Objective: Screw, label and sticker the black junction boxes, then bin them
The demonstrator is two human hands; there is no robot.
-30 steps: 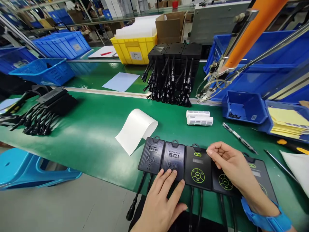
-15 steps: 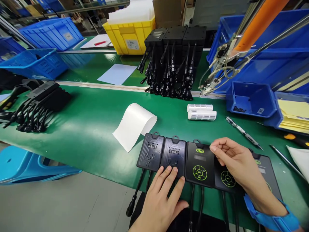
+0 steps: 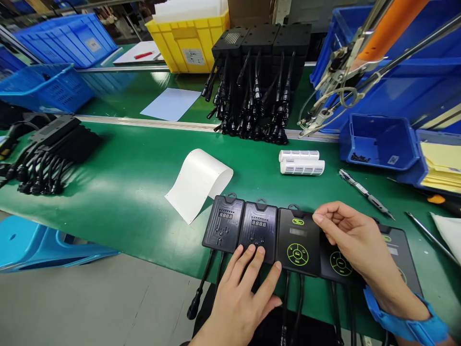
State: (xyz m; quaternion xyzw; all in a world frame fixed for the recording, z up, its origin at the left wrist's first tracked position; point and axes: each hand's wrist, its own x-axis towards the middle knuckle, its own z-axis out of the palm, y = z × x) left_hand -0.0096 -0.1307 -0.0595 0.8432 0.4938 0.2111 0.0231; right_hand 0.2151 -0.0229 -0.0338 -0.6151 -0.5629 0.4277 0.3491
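**Hardly a Shift**

Left hand (image 3: 238, 297) rests, fingers spread, on a display unit (image 3: 258, 218); right hand (image 3: 355, 240) pinches — grip unclear — at one o'clock on a button panel (image 3: 297, 240), the view's four o'clock. Little moved since a second ago; work seems steady.

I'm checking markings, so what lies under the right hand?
Beneath the bare right hand: a flat black rectangular device and part of its right-hand neighbour. The first's round green-outlined keypad shows; most of the surface above it is covered.
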